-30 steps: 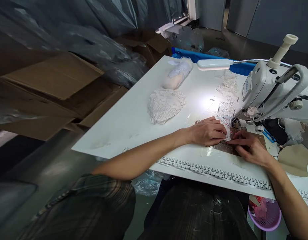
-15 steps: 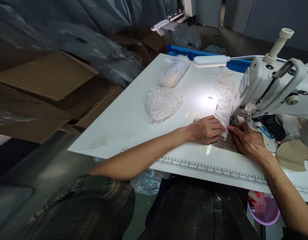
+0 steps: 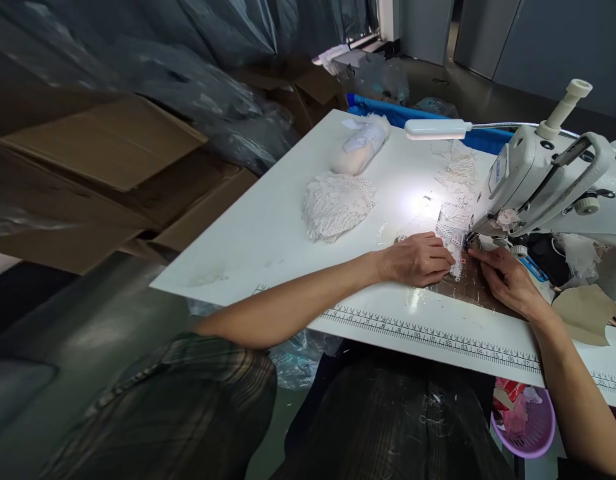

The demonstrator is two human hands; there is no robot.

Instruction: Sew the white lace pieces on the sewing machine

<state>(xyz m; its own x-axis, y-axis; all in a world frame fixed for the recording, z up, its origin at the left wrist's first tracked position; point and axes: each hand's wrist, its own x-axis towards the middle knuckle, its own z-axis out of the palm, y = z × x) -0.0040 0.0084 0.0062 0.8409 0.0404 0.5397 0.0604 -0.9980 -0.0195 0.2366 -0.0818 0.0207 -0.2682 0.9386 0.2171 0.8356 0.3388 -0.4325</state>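
Observation:
A piece of white lace (image 3: 456,267) lies under the presser foot area of the white sewing machine (image 3: 525,177). My left hand (image 3: 419,260) rests on the table at the lace's left side, fingers curled and closed on its edge. My right hand (image 3: 508,277) is just right of the presser foot, thumb and fingers drawn together close to the lace. Whatever its fingertips hold, if anything, is too small to make out. Beneath both hands is a brown plate (image 3: 473,287) with loose threads. More lace (image 3: 458,175) trails behind the needle.
A bundle of white lace (image 3: 338,205) and a wrapped roll (image 3: 362,143) lie left on the white table (image 3: 248,247). A lamp (image 3: 435,129) lights the work. Right are blue thread snips (image 3: 534,269) and a tan piece (image 3: 585,313); a purple basket (image 3: 538,433) stands below. Cardboard boxes (image 3: 103,143) fill the left.
The view has shifted slightly. My right hand's fingertips have drawn a little to the right, away from the lace edge. My left hand stays on the lace.

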